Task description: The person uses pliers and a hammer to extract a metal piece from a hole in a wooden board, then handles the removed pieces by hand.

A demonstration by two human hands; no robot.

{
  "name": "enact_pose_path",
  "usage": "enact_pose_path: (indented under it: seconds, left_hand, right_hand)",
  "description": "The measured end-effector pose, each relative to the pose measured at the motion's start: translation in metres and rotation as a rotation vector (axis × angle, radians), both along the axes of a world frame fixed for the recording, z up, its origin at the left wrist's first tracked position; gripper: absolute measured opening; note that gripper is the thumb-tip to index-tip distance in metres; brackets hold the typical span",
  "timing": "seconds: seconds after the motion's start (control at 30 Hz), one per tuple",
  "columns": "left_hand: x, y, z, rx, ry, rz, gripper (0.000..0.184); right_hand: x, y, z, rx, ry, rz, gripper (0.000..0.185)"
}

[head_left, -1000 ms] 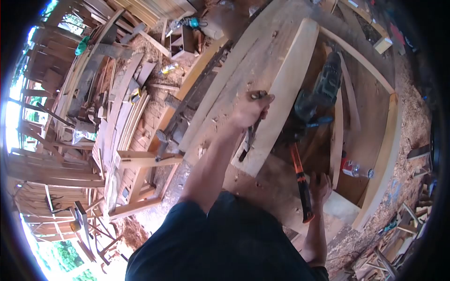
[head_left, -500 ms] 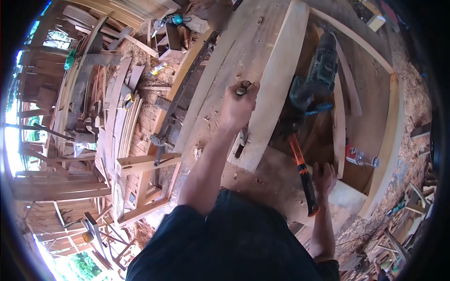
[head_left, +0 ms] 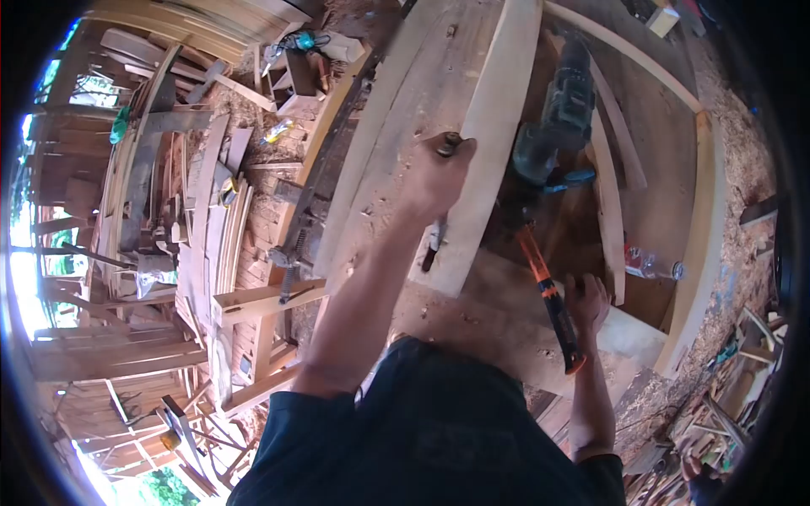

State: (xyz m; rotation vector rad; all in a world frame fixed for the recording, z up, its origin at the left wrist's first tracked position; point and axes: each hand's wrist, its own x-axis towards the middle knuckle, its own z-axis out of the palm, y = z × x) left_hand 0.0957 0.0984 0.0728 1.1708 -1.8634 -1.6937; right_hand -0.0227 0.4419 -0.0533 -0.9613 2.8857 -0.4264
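My left hand (head_left: 439,177) is closed around a chisel, its round handle end (head_left: 450,143) showing above the fist. Below the fist, part of the blade shows at a dark slot cut in a pale board (head_left: 485,160); whether the tip touches the wood is hard to tell. To the right, my right hand (head_left: 588,302) rests on a plank with its fingers apart, holding nothing. A hammer (head_left: 548,295) with an orange and black handle lies beside it, the handle end near my wrist. The hammer's head is in shadow below a dark green cordless drill (head_left: 565,110).
A clear plastic bottle (head_left: 651,263) lies inside the wooden frame (head_left: 699,228) on the right. On the left stand timber pieces (head_left: 270,299) and a spring-like metal part (head_left: 294,266). Scrap wood and shavings cover the ground. Another person's hand (head_left: 696,468) shows at lower right.
My left hand has shifted slightly up and right in view, still holding the chisel. The surroundings have shifted a little with the camera. My right hand stays beside the hammer.
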Motion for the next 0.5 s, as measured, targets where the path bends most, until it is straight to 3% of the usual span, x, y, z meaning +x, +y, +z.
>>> enact_pose_path:
  seconds: [0.17,0.27,0.33,0.5]
  left_hand:
    - [0.041,0.016,-0.010,-0.032,0.230,-0.050,0.023]
    - [0.094,0.028,0.000,0.171,0.632,-0.003,0.015]
    - [0.110,0.013,-0.023,0.288,0.860,0.090,0.018]
    - [0.057,-0.010,-0.009,0.389,0.522,0.264,0.021]
  right_hand:
    - [-0.004,0.010,-0.013,-0.067,0.049,0.053,0.034]
    - [-0.003,0.008,-0.011,-0.074,0.033,0.047,0.036]
    - [-0.004,0.008,-0.010,-0.044,0.049,0.042,0.036]
    - [-0.003,0.006,-0.006,-0.052,0.015,0.019,0.038]
